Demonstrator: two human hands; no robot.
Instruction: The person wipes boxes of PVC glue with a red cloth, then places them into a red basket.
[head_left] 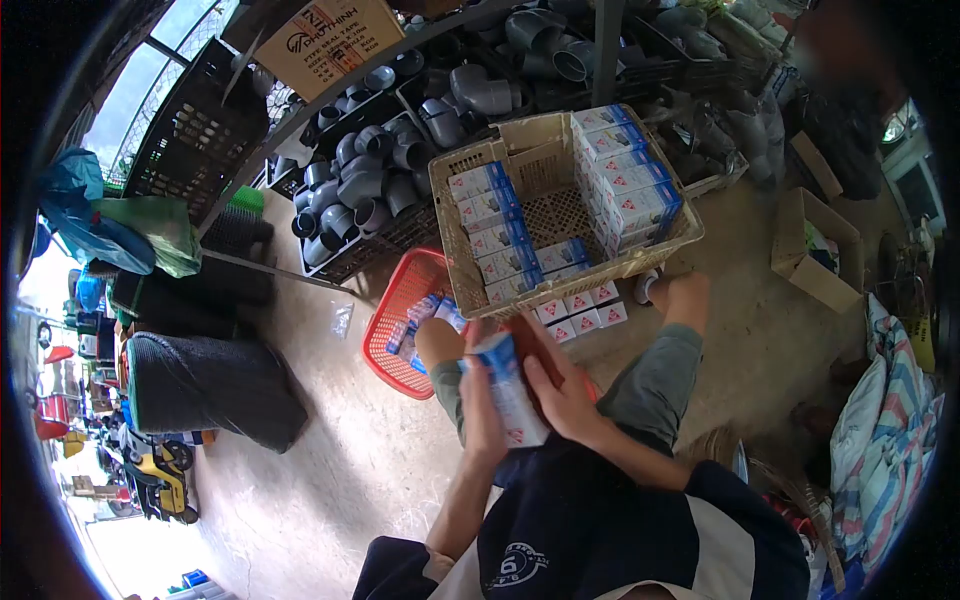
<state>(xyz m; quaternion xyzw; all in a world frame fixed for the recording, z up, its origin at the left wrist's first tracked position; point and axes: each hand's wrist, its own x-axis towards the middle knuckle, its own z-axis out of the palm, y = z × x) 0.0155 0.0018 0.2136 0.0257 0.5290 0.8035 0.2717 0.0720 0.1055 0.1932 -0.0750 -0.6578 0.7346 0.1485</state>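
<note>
Between my two hands is a small blue and white cardboard box (512, 398), held in front of my lap. My left hand (482, 410) presses along its left side, and my right hand (563, 395) lies against its right side with the fingers toward the top end. Just beyond stands a beige plastic crate (468, 270) with similar boxes (630, 195) stacked at its right and more boxes (495, 235) along its left. More white boxes (582, 312) sit on the floor under its near edge. A red basket (378, 340) by my left knee contains blue and white packages (425, 310).
Black crates of grey pipe elbows (370, 180) stand behind the beige crate. Rolls of dark netting (210, 385) lie at the left. An open cardboard box (818, 250) is on the floor at the right, near a striped sack (880, 430).
</note>
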